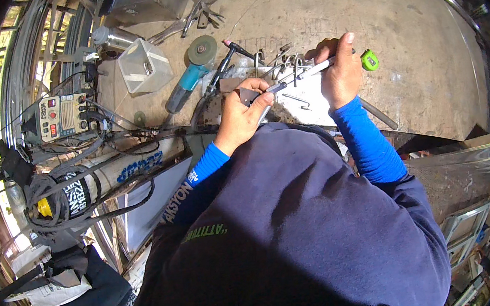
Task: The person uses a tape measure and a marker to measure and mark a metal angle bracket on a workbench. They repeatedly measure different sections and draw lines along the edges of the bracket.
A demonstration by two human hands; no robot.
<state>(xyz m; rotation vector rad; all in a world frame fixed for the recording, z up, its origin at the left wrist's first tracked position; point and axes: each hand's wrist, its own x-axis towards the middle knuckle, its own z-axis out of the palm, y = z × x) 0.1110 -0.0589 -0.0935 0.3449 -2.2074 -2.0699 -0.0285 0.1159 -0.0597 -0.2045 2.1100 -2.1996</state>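
Observation:
My left hand (241,116) is closed, thumb and fingers pinching a small grey metal piece (276,88) over the near edge of the workbench. A dark, flat, square-cornered part (247,96) shows by its fingers. To the right, my right hand (342,75) is closed around a slim white pen-like stick (314,70) with a dark end. The stick's left end points at the metal piece; whether they touch I cannot tell. Several thin bent metal rods (289,62) lie just beyond the hands. One hooked rod (296,100) rests on a bright white sheet (312,109) between the wrists.
On the wooden bench (417,73) are a teal angle grinder (188,81), a welding torch (220,68), a clear plastic bin (144,67) and a green tape measure (370,60). Left stand a welding machine (57,118) and a gas cylinder (121,176) draped with cables.

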